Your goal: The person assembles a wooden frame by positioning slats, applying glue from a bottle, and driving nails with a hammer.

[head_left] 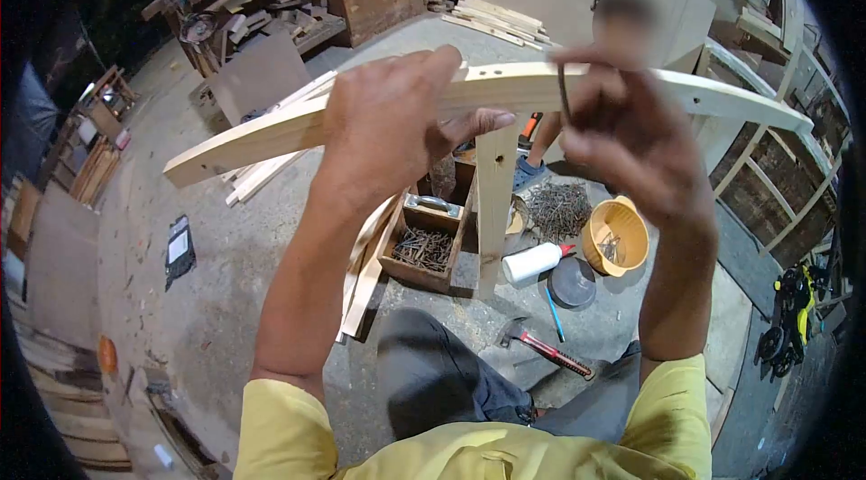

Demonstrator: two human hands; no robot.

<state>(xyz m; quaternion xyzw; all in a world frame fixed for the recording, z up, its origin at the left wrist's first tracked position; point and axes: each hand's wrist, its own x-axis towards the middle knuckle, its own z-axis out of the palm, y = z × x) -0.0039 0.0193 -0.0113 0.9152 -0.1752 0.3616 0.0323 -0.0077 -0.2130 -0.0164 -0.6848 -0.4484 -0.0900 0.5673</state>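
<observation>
A long wooden board [514,90] with small holes stretches across in front of me, raised above the floor. Under its middle stands an upright wooden piece [494,200]. My left hand [383,124] is wrapped over the board, thumb on the near side. To the right, my right hand [636,142] is blurred, its fingers pinching a thin dark nail [564,94] close to the board. A claw hammer [550,352] with a red and black handle lies on the floor between my legs.
Nearby are a wooden box [419,274] of nails, a nail pile [557,211], a yellow basket [637,236], a white bottle [532,262], a dark round container [572,283] and a blue pencil [554,316]. Another person [622,29] is beyond the board. Wood pieces lie around.
</observation>
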